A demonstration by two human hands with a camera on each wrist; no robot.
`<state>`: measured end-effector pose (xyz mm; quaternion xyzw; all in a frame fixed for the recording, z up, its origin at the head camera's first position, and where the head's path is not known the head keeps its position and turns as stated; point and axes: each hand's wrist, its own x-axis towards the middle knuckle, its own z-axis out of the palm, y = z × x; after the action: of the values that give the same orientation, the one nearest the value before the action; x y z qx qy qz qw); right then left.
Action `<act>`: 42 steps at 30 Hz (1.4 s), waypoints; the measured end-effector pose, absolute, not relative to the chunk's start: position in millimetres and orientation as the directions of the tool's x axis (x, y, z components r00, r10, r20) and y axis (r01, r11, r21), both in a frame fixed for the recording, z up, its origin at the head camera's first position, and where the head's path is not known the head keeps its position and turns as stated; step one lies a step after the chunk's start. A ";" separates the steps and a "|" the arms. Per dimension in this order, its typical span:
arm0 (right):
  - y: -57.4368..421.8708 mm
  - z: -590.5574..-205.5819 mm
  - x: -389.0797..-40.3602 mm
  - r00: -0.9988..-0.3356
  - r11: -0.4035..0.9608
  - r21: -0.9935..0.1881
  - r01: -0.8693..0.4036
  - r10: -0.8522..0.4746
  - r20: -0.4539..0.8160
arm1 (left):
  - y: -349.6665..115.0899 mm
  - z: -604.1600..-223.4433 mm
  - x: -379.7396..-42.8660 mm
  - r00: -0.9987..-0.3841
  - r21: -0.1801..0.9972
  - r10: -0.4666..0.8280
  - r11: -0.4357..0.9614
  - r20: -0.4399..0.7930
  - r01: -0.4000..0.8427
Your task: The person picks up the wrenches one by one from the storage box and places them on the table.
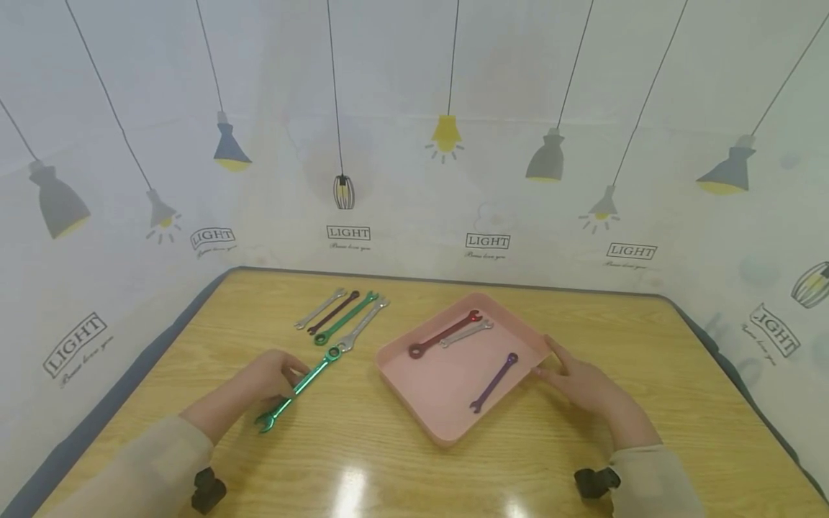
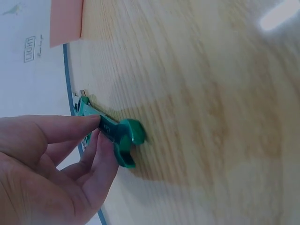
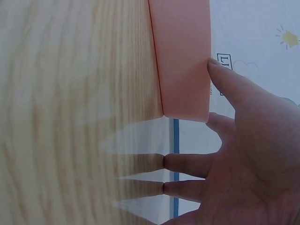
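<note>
My left hand (image 1: 275, 374) pinches a shiny green combination wrench (image 1: 311, 378) between thumb and fingers. In the left wrist view its open-end jaw (image 2: 129, 140) points toward the camera, with the ring end away. A pink tray (image 1: 414, 406) lies angled on the table, holding a red wrench (image 1: 447, 334), a silver wrench (image 1: 468, 333) and a purple wrench (image 1: 494, 383). At the tray's right corner is my right hand (image 1: 579, 385), its thumb and index finger touching the rim. In the right wrist view its other fingers are spread and straight, their tips on the tabletop.
Left of the tray lies a slanted row of wrenches: a silver one (image 1: 320, 309), a dark purple one (image 1: 333, 313), a green one (image 1: 346, 318) and another silver one (image 1: 364, 325). A printed curtain (image 1: 414, 216) surrounds the wooden table (image 1: 363, 432).
</note>
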<state>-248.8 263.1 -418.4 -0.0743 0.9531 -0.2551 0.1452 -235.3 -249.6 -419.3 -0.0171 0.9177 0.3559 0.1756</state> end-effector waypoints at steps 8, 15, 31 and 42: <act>262.8 -420.9 -248.4 -0.947 0.857 -0.510 -0.066 -0.215 -0.239 | -248.7 -418.4 -234.9 -0.953 0.668 0.090 0.732 -0.289 -0.134; 264.2 -423.8 -250.2 -0.948 0.859 -0.507 -0.079 -0.222 -0.228 | -233.4 -407.7 -247.2 -0.970 0.728 0.119 0.682 -0.211 -0.075; 264.8 -424.5 -248.6 -0.948 0.844 -0.531 -0.080 -0.229 -0.222 | -127.4 -398.0 -249.8 -0.952 0.832 0.293 0.547 -0.089 0.091; 264.4 -425.4 -250.3 -0.951 0.850 -0.521 -0.073 -0.217 -0.221 | -68.9 -395.4 -256.6 -0.926 0.838 0.361 0.535 -0.114 0.105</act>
<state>-250.3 264.4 -425.4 -0.0762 0.9520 -0.2629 0.1374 -256.6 -68.9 -395.4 0.1347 0.8653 0.4628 0.1380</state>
